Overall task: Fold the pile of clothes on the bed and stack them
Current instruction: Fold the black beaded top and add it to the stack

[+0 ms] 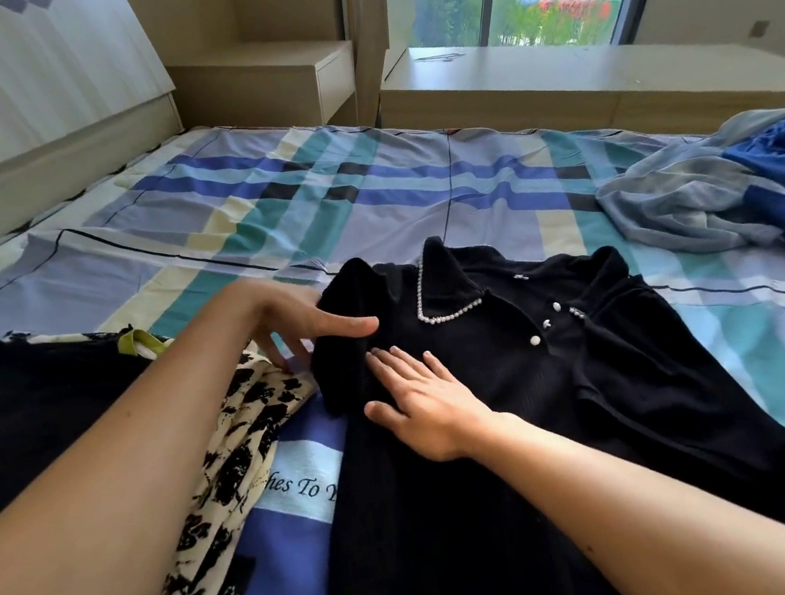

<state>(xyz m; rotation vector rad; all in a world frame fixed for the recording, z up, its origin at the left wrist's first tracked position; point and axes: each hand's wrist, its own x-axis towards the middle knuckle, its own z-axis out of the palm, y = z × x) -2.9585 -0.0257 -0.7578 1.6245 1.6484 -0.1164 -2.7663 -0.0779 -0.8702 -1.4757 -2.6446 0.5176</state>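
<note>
A black dress (pixel 529 430) with a pearl-trimmed collar and white buttons lies spread out on the bed in front of me. My left hand (pixel 302 322) pinches its left short sleeve between thumb and fingers, with the sleeve folded in over the chest. My right hand (pixel 423 405) lies flat on the dress just below that sleeve, fingers straight. To the left sits a stack (pixel 230 456) of a black garment over a cream one with black print. A loose pile of grey and blue clothes (pixel 749 194) lies at the far right.
The bed carries a plaid sheet (pixel 262 204) in blue, teal and cream. Its wooden headboard (pixel 28 185) runs along the left. A nightstand (pixel 263 81) and a low bench (pixel 551 81) under the window stand beyond the bed.
</note>
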